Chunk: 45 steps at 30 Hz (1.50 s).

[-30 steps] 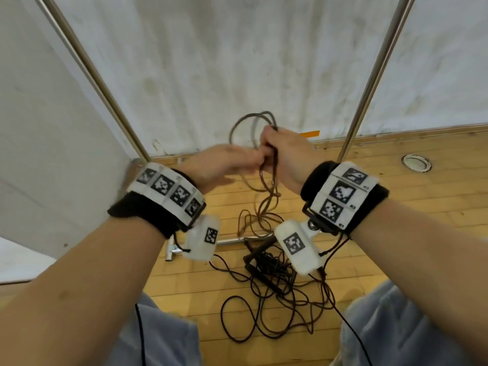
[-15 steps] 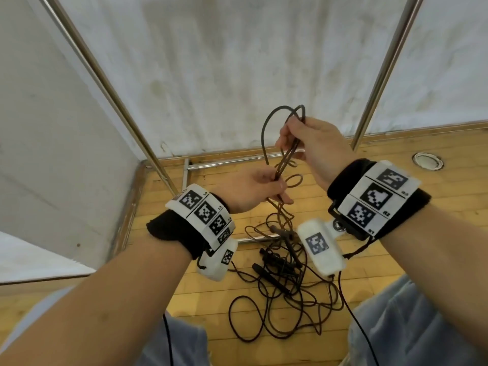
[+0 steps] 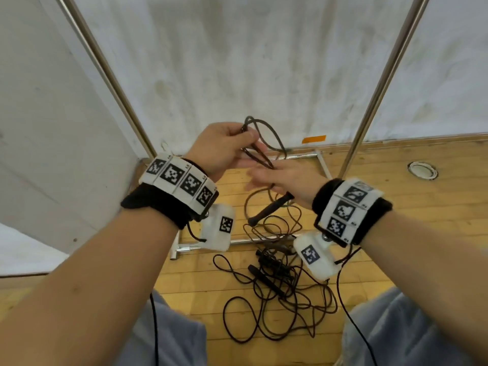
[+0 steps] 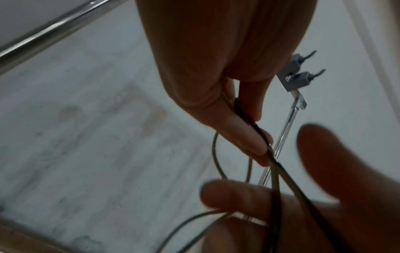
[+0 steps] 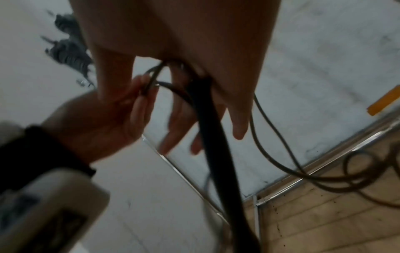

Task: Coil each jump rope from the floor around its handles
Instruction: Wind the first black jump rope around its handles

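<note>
Since a moment ago the left hand [image 3: 224,146] has risen above the right and now pinches the rope loops [image 3: 266,138]. Just below it, the right hand [image 3: 285,178] spreads its fingers, a black handle [image 3: 269,210] under its palm. Below both hands, tangled ropes [image 3: 280,299] lie on the floor [image 3: 396,207].

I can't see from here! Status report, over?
Left hand pinches rope loops. Right hand open, handle against palm. Tangled ropes on floor. Over.
</note>
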{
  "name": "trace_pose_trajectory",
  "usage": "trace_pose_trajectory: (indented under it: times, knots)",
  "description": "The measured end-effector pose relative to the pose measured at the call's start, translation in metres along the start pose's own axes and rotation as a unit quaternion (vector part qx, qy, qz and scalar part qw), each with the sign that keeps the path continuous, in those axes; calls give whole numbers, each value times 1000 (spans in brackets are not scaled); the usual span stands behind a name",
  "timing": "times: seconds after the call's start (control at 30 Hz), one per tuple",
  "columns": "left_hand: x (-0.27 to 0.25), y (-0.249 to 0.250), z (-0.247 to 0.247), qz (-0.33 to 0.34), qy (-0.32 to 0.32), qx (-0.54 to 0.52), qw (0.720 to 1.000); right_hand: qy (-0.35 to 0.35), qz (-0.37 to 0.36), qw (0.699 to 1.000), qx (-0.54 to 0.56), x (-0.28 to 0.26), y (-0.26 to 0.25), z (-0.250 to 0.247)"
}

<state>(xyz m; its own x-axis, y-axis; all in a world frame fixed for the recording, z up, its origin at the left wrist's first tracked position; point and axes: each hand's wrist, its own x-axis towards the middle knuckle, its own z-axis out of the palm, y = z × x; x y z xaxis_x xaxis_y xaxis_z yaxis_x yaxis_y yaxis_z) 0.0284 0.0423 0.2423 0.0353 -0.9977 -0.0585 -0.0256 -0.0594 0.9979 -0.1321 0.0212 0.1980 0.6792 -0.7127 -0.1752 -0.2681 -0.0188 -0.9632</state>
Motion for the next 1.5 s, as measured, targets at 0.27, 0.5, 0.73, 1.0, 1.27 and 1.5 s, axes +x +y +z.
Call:
trace_pose_trajectory:
  times: [0.27,0.5,0.73,1.0,1.27,1.5]
  knots:
    - [2,9,-12,33,91,-27,995,56,-50,993,-86,0,-7,9]
    - [-2,3,-10,-54,24,24,998,161,-43,973,158,-5,-36,7]
    - [-19,-17,24,-94,-157,252,950,232,-74,887,393,-10,-57,-4]
    - [-13,-46,48,14,25,287,958,228,-97,913,325,-10,-68,-15]
    - [-7,-48,52,19,22,249,968,285,-96,929,216,-5,-59,-23]
    - [-6,-41,50,-59,-77,225,970,332,-78,936,89,-5,-46,-36]
